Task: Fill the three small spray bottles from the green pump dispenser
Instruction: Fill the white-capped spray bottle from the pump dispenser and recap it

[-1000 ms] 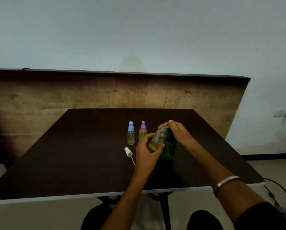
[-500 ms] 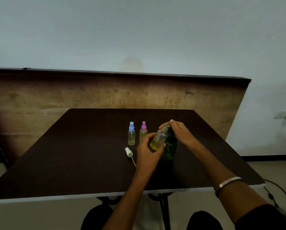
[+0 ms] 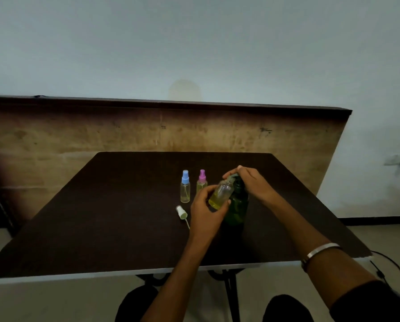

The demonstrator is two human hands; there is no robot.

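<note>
Left hand point(image 3: 207, 211) fingers clamp the uncapped spray bottle point(image 3: 220, 194), tilted against the green pump dispenser point(image 3: 237, 205). Right hand point(image 3: 252, 182) fingers curl over the dispenser's pump head. Loose spray cap point(image 3: 182, 212) lies left of the dispenser on the surface point(image 3: 101, 217).

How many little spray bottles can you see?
3. The blue-capped bottle and the pink-capped bottle stand on the table; the left hand holds the uncapped bottle tilted at the green pump dispenser.

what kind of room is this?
Probably a plain indoor room set up for recording, not a kitchen or lab: a dark table, a bare pale wall, a worn wooden panel behind the table, a cable on the floor.
</note>
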